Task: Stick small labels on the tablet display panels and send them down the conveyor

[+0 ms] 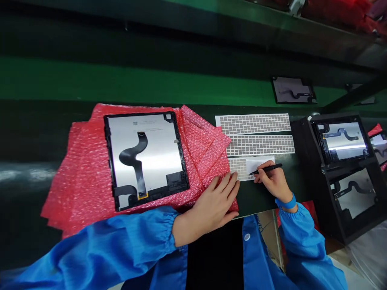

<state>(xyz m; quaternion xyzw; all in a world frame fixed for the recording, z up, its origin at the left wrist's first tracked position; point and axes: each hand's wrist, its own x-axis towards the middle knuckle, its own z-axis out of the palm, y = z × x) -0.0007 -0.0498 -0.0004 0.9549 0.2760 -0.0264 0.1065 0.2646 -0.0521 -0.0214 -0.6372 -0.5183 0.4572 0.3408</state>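
Right hand (272,181) pinched a pen (273,166) over the nearest label sheet (238,164), left hand (210,202) lay spread on bubble wrap (199,141) alongside.

Head view — facing forward, down — close above workbench (256,198).

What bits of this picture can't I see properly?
All in the head view:
Printing on the big silver panel: too small to read.
Left end of the lowest label sheet: hidden under red bubble wrap.
Far-right panel: cut off by the right edge.
Whether the tip of the pen touches the sheet: too small to tell.
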